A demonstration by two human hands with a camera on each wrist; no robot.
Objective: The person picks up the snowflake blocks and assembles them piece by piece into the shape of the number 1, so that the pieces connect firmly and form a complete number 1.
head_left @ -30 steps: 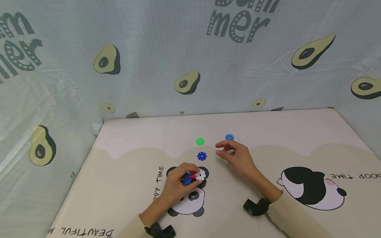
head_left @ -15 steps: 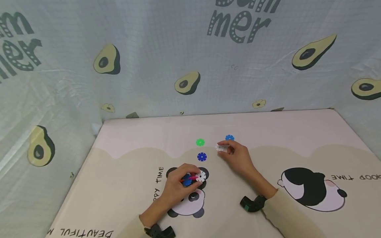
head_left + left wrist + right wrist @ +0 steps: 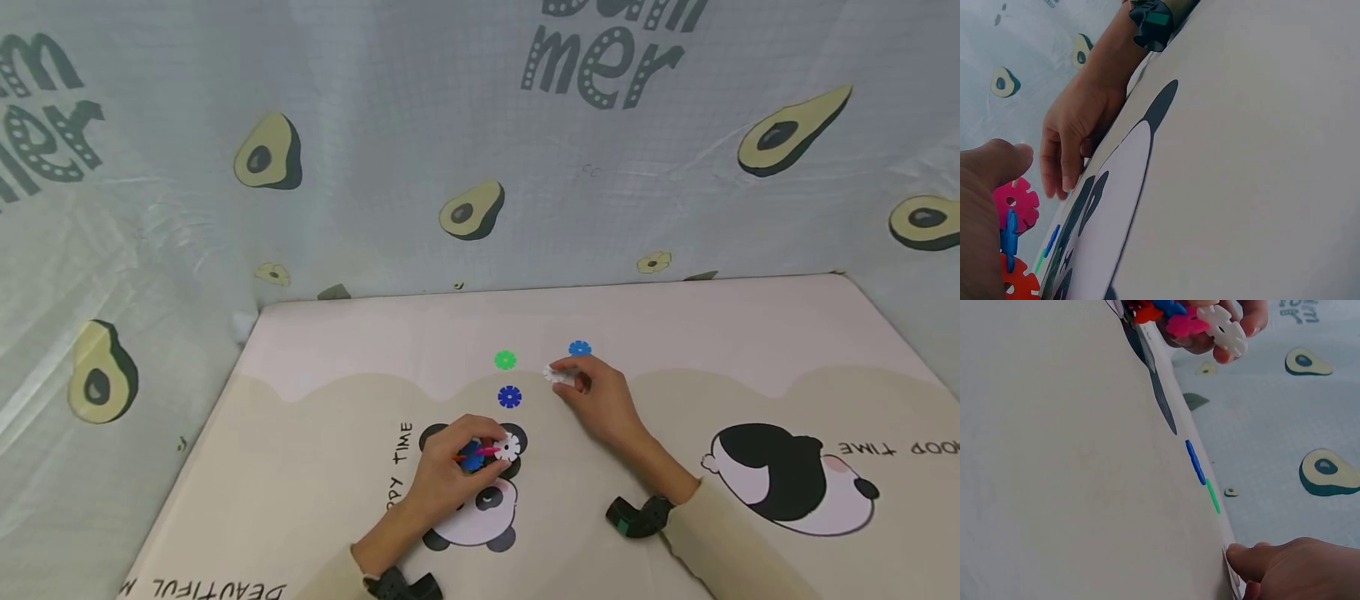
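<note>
In the head view my left hand (image 3: 453, 467) holds a short chain of notched plastic snowflake discs above the printed panda. A white disc (image 3: 1227, 331) ends the chain, followed by a pink disc (image 3: 1188, 322), a blue disc (image 3: 1170, 306) and an orange-red disc (image 3: 1020, 282). Farther to the right, my right hand (image 3: 600, 396) pinches a loose white snowflake disc (image 3: 553, 374) between thumb and fingers, low over the table. Its fingers hide part of that disc. A light-blue disc (image 3: 580, 347) lies just beyond these fingers.
A green disc (image 3: 506, 360) and a dark-blue disc (image 3: 510, 397) lie flat between the hands. The table (image 3: 315, 483) bears a cloth with printed animals and lettering. Behind it hangs a sheet (image 3: 375, 167) with avocado prints.
My right hand has shifted slightly, and the loose white disc shows more clearly between its fingers than a second ago. The left hand keeps its place with the chain.
</note>
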